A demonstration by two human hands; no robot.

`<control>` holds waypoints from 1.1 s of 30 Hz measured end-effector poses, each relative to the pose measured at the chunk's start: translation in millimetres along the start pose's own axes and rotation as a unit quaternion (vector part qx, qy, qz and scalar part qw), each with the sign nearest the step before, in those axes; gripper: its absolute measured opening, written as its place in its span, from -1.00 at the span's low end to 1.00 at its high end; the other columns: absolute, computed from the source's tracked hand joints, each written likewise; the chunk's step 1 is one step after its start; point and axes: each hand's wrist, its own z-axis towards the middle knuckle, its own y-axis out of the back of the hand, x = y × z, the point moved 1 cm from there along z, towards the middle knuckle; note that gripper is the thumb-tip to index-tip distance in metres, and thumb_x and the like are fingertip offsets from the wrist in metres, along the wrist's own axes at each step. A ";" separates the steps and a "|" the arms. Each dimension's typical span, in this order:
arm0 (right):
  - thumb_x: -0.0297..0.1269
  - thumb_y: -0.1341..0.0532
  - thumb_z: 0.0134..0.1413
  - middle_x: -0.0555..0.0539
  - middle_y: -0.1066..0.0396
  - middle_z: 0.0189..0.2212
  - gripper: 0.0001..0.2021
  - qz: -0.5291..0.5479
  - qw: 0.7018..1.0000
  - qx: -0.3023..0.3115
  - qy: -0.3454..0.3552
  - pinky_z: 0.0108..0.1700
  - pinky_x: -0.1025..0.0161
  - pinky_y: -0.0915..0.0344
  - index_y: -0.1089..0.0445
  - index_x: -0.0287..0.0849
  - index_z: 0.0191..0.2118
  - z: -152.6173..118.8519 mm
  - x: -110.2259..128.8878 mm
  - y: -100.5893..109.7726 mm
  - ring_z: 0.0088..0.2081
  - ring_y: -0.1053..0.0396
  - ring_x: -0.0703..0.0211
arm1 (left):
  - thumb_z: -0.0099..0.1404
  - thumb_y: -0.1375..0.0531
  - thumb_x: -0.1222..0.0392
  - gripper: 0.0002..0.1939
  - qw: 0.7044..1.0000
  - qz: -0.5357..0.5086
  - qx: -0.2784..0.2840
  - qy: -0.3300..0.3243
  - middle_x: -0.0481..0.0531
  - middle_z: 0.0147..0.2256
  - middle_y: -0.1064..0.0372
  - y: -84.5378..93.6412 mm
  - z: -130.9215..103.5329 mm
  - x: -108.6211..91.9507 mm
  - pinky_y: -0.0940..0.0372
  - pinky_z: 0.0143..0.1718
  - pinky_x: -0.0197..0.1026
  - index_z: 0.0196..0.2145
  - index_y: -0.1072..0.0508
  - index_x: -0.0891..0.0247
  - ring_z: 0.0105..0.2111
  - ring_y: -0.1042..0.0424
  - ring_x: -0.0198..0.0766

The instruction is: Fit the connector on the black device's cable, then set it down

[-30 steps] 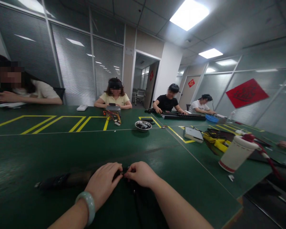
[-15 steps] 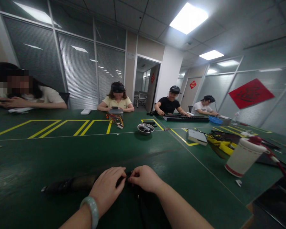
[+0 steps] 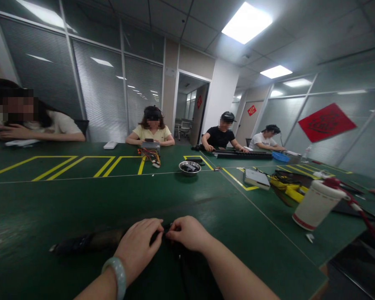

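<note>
The left hand (image 3: pixel 139 246), wearing a round, pale green bangle (image 3: pixel 120 275), hides the right part of a long, dark, tube-shaped thing (image 3: pixel 89 241) lying on the flat green table (image 3: pixel 112 200). The right hand (image 3: pixel 190 234) is just beside it. Both hands' fingers curl in; I cannot tell what they pinch.

One head-worn camera looks forward and down across a green tabletop (image 3: pixel 90 200), the wearer's left hand (image 3: pixel 140 241) and right hand (image 3: pixel 190 234) close below, a doorway (image 3: pixel 183 106) far ahead.
</note>
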 end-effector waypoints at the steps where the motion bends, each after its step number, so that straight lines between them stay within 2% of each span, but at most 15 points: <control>1: -0.12 -0.24 0.03 0.04 -0.50 -0.44 -0.80 0.001 1.000 0.001 -0.001 -0.46 0.41 -0.10 -0.52 -0.12 -0.35 0.0 -0.2 0.0 -0.44 -0.37 0.31 | 0.26 -0.06 0.17 -0.83 1.000 0.000 -0.002 -0.001 -0.02 -0.07 -0.42 -0.3 0.0 0.0 -0.18 0.05 0.00 -0.29 -0.45 0.12 -0.02 -0.35 -0.15; 17: -0.11 -0.24 0.04 0.04 -0.50 -0.43 -0.79 -0.008 1.000 0.009 -0.024 -0.47 0.40 -0.08 -0.52 -0.13 -0.34 -1.9 3.0 1.9 -0.45 -0.34 0.32 | 0.22 -0.11 0.11 -0.84 1.000 -0.003 -0.011 0.002 -0.01 -0.07 -0.42 -0.7 -0.5 0.6 -0.18 0.08 0.02 -0.29 -0.45 0.12 -0.01 -0.35 -0.11; 27: -0.10 -0.24 0.03 0.02 -0.50 -0.45 -0.78 0.007 1.000 0.005 -0.020 -0.48 0.41 -0.09 -0.53 -0.13 -0.33 1.2 -3.8 -2.7 -0.46 -0.34 0.31 | 0.23 -0.08 0.19 -0.84 1.000 -0.002 -0.010 -0.004 -0.03 -0.08 -0.43 -0.1 0.4 -0.6 -0.19 0.05 0.00 -0.30 -0.45 0.11 -0.02 -0.36 -0.14; 33: -0.11 -0.24 0.02 0.03 -0.50 -0.45 -0.79 0.005 1.000 0.004 -0.021 -0.50 0.42 -0.07 -0.52 -0.13 -0.34 0.5 -2.9 -1.8 -0.46 -0.35 0.32 | 0.24 -0.09 0.13 -0.85 1.000 -0.002 -0.009 0.000 -0.02 -0.06 -0.41 1.1 -1.3 -1.1 -0.18 0.08 0.02 -0.30 -0.45 0.11 0.00 -0.34 -0.12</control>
